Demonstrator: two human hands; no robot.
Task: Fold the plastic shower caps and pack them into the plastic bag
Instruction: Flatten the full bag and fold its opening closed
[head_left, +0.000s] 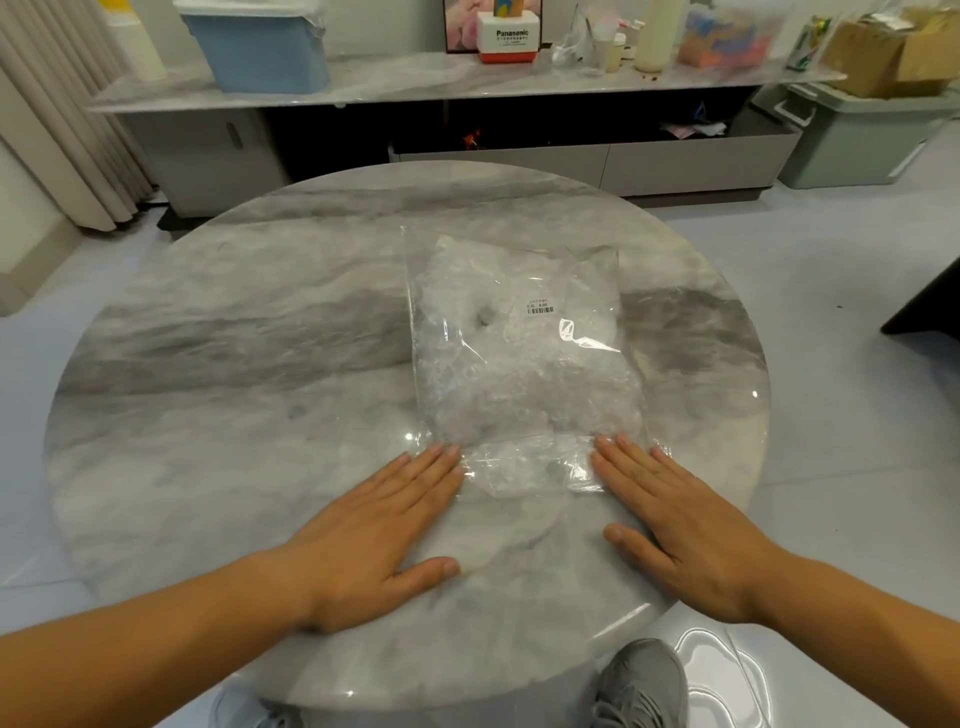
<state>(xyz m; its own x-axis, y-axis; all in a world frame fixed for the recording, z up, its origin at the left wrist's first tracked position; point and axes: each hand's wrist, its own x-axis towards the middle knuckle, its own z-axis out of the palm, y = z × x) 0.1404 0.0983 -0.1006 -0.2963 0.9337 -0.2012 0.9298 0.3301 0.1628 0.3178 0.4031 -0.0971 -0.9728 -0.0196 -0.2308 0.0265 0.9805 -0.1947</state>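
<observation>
plastic bag (519, 338) lies flat on the round marble desk (234, 364), right of centre. shower caps (467, 291) sit crumpled inside it as a white, cloudy wad; no loose cap shows on the desk. packing looks done or nearly so. likely left: pressing the air out and closing the near end.

bag's long axis runs near to far, leaning slightly left at the far end. barcode label (540, 310) faces up. the mouth seems to be the near end, where a strip of crinkled plastic lies between the hands; can't confirm.

left grip (374, 525) is flat, palm down, fingers straight, tips touching the bag's near left corner. right grip (680, 525) is also flat, its tips on the near right corner. neither clasps anything.
</observation>
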